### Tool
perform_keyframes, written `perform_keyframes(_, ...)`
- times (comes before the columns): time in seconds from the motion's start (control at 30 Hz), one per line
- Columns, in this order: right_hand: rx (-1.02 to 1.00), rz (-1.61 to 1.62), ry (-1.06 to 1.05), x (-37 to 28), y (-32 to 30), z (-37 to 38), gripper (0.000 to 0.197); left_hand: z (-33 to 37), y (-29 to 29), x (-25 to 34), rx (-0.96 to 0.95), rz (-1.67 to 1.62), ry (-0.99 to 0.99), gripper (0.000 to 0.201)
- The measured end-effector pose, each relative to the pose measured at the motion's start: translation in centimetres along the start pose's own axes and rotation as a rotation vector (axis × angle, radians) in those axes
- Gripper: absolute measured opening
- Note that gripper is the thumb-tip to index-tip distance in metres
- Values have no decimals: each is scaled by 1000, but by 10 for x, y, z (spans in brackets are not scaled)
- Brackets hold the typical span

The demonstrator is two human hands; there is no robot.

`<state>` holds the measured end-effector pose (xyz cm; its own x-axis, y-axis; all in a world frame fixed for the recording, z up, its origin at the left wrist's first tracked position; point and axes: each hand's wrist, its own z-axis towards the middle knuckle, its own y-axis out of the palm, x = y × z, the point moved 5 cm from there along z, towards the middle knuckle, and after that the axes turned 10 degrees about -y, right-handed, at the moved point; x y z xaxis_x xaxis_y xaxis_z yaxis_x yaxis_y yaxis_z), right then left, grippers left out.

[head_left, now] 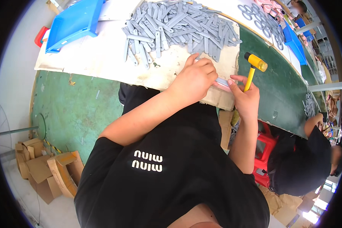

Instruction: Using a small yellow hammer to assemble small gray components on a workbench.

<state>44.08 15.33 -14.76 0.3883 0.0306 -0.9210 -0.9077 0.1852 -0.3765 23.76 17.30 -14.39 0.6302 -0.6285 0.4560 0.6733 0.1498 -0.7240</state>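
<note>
Over the front edge of the cardboard-topped table, my left hand point(195, 76) has its fingers bent round one end of a flat grey strip point(222, 81). The thumb and forefinger of my right hand point(247, 99) meet the strip's other end, where a pinkish edge shows beneath it. Also in my right hand is the yellow handle of a small mallet point(257, 62), its yellow and black head sticking up above the fingers. A large heap of similar grey strips point(178, 22) lies just beyond my hands. My left hand hides part of the held strip.
A blue tray point(73, 24) sits at the far left of the table. Grey rings point(260, 23), pink parts and another blue tray point(293, 43) lie on the green table to the right. A co-worker point(300, 161) sits at right near red stools point(264, 150). Cardboard boxes point(51, 171) stand lower left.
</note>
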Motion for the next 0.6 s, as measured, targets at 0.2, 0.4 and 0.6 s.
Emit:
perform_keyframes(0.2,24,-232,-11,-2,0,-2,22,0,2,6,-22,108,29,14)
perform_keyframes(0.4,9,-299,-91,-4,1,-4,23,5,4,16,-49,157,43,16)
perform_keyframes(0.6,42,-352,-132,-8,3,-7,22,12,11,11,-80,58,143,21)
